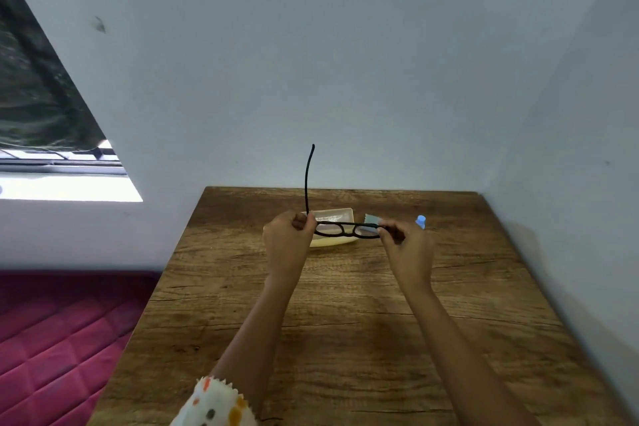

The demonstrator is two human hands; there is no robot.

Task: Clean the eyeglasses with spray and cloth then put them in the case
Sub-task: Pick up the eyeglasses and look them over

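Observation:
I hold black-framed eyeglasses (345, 229) up over the far part of the wooden table (345, 322). My left hand (287, 242) pinches the frame's left hinge, where one temple arm sticks straight up. My right hand (408, 247) grips the right end, its temple folded into the fingers. Behind the glasses lies an open pale yellow case (337, 241). A light teal cloth (371, 218) peeks out beyond the right lens. Past my right hand stands a spray bottle with a blue cap (421, 221); only its top shows.
The table stands in a corner, with grey walls (380, 79) at its back and right. A red quilted mattress (62, 332) lies lower on the left, under a window (69, 183).

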